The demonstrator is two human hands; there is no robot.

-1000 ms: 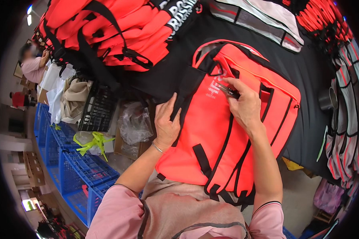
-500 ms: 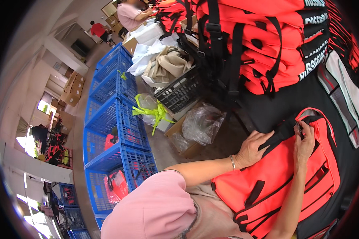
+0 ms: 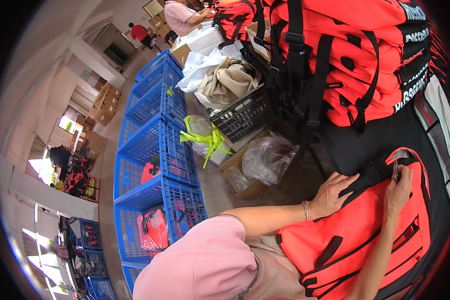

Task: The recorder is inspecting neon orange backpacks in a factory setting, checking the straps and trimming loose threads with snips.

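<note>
A bright orange-red backpack (image 3: 335,237) with black straps and trim lies on the black-topped table in front of me. My left hand (image 3: 330,196) rests on its upper left edge, fingers stretched out over a black strap (image 3: 367,180). Near the top of the bag, my right hand (image 3: 399,192) is closed, pinching a small, thin, metal-looking tool (image 3: 396,170) whose exact kind I cannot make out. Its tip is at the black band beside the curved top flap (image 3: 407,154).
Stacked orange-red bags (image 3: 355,65) stand at the far side, with a grey-and-white piece (image 3: 439,130) to their right. Left are a black crate (image 3: 242,117), a carton of clear plastic (image 3: 267,160) and blue crates (image 3: 157,155). Another person (image 3: 180,17) works at the back.
The whole view has shifted, so the scene sits farther right and slightly lower. Both hands stay at nearly the same spots on the backpack; the thin tool in my right hand shows more plainly.
</note>
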